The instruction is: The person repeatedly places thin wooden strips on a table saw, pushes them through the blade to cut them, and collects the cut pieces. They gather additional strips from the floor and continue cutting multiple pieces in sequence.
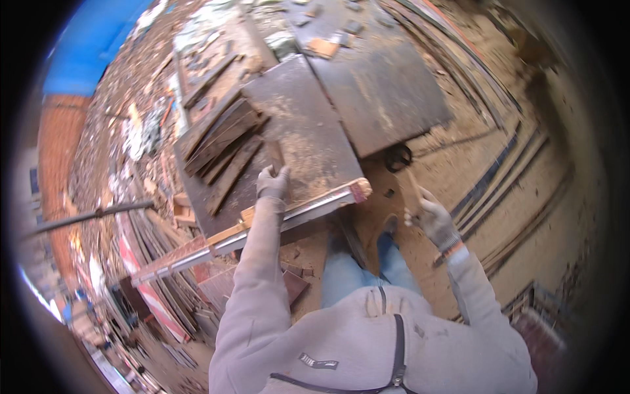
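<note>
My left hand point(273, 184), in a light glove, is closed on the near end of a short brown wood strip point(275, 155) over the dark metal table top point(315, 125). Pale sawdust is scattered around that strip. To its left, several dark wooden boards point(223, 141) lie piled askew on the same surface. Off the table's front right, my right hand point(436, 222), also gloved, grips a narrow light wood piece point(413, 190) that points up and away. Its lower end is hidden by my fingers.
A metal rail edged with wood point(302, 209) runs along the table's near side. Close to my right hand is a black handwheel point(398, 158) under a second metal plate point(380, 92). Long bars point(499, 177) lie on the ground at right; scrap wood point(147, 131) litters the left.
</note>
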{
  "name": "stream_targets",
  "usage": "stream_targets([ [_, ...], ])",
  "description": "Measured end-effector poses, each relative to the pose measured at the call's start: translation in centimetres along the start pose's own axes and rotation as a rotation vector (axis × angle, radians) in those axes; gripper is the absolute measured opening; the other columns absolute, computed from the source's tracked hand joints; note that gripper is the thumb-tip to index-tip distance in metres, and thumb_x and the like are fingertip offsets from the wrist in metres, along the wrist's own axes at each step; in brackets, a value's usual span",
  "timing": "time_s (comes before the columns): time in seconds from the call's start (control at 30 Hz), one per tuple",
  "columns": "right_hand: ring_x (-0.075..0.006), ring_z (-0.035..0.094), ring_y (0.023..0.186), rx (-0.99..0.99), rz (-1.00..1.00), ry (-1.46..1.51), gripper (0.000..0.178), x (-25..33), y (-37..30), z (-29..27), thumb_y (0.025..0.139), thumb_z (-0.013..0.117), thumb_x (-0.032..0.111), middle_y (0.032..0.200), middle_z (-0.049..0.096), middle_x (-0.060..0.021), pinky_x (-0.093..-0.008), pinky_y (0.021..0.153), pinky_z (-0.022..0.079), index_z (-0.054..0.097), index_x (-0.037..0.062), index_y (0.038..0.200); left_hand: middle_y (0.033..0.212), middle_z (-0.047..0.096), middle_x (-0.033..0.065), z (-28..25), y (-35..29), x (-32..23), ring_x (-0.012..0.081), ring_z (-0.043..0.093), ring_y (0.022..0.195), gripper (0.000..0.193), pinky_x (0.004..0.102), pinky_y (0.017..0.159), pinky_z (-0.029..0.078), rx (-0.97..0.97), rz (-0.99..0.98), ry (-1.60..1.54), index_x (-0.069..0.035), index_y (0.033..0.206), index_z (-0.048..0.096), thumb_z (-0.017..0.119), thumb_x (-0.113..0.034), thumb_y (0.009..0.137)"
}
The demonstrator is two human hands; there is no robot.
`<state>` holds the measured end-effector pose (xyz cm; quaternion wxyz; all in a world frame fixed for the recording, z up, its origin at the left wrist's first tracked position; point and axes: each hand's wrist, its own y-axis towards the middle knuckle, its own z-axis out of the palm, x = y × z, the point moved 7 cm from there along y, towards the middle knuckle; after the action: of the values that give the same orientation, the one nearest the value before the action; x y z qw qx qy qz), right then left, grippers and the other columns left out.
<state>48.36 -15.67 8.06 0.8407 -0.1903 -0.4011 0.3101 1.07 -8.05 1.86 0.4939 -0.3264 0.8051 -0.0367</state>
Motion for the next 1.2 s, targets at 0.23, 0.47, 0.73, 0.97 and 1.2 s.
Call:
stream_targets([
  [0.23,-0.0147,0.07,0.103,0.037,-0.5,-0.469,0.05,6.9,-0.6,7.9,0.096,0.072,0.01,0.119,0.073,-0.0109,-0.031,0.093,0.059,0.061,0.0018,0.144,0.108,0.071,0.0083,12.4,-14.6,-12.7,0.0154,0.067,0.088,0.054,0.0294,0.069,0.055,0.544,-0.002,-0.696,0.003,0.132,0.061,0.076,-0.038,0.1],
  [0.47,-0.034,0.072,0.102,-0.406,-0.351,-0.95,0.073,4.2,-3.4,1.5,0.084,0.078,0.069,0.111,0.074,-0.0199,-0.0444,0.091,0.053,0.071,0.0042,0.117,0.107,0.07,0.0117,24.9,-18.0,-5.9,0.0191,0.068,0.094,0.031,0.0299,0.078,0.06,0.802,-0.17,-0.385,0.0,0.123,0.066,0.058,-0.027,0.109],
  [0.73,-0.0279,0.071,0.099,-0.801,-0.203,-0.353,0.031,7.9,-27.1,-29.4,0.102,0.061,0.034,0.113,0.077,-0.0122,-0.0406,0.088,0.056,0.072,0.0073,0.115,0.114,0.072,0.0149,8.5,-22.6,-4.9,0.021,0.07,0.102,0.034,0.0352,0.089,0.059,0.653,-0.09,-0.225,0.002,0.131,0.064,0.052,-0.023,0.111],
  [0.97,-0.0279,0.069,0.105,-1.194,-0.616,-0.352,0.043,26.8,-44.0,-48.2,0.107,0.052,0.029,0.121,0.073,-0.0163,-0.0388,0.091,0.058,0.059,-0.0002,0.138,0.131,0.066,0.0192,-1.2,-18.2,2.0,0.0389,0.062,0.123,0.044,0.0471,0.108,0.049,-0.137,0.459,0.646,-0.007,0.137,0.063,0.064,-0.037,0.104],
  [1.2,-0.0247,0.075,0.1,-0.461,-0.226,-0.75,0.025,6.9,-4.4,-9.6,0.102,0.07,0.011,0.111,0.077,-0.0151,-0.0353,0.085,0.062,0.072,0.0018,0.125,0.13,0.067,0.0164,-9.0,-14.1,9.1,0.0368,0.061,0.124,0.041,0.0465,0.109,0.049,-0.238,0.159,0.554,-0.01,0.132,0.067,0.066,-0.037,0.102],
])
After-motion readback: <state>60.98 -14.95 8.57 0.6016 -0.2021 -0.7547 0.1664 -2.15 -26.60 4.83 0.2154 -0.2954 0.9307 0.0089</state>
